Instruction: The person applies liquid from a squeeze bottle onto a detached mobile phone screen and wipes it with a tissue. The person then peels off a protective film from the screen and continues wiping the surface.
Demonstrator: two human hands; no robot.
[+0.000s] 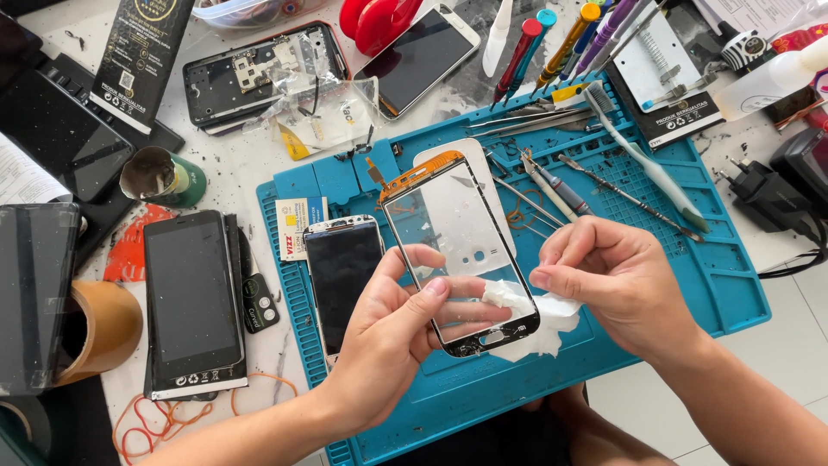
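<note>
My left hand (401, 328) holds a clear phone front glass panel (453, 233) with a dark border and an orange flex strip at its top, tilted above the blue work mat (724, 276). Thumb and fingers pinch its lower half. My right hand (617, 280) grips a crumpled white tissue (539, 324) and presses it against the panel's lower right corner. Through the glass I see a white phone cover lying on the mat.
A phone with a dark screen (343, 267) lies on the mat left of my hand. A black phone (191, 298) sits off the mat. Tweezers, screwdrivers (526, 47) and a toothbrush (647, 160) lie at the back. A tape roll (103, 328) and charger plug (763, 185) flank the mat.
</note>
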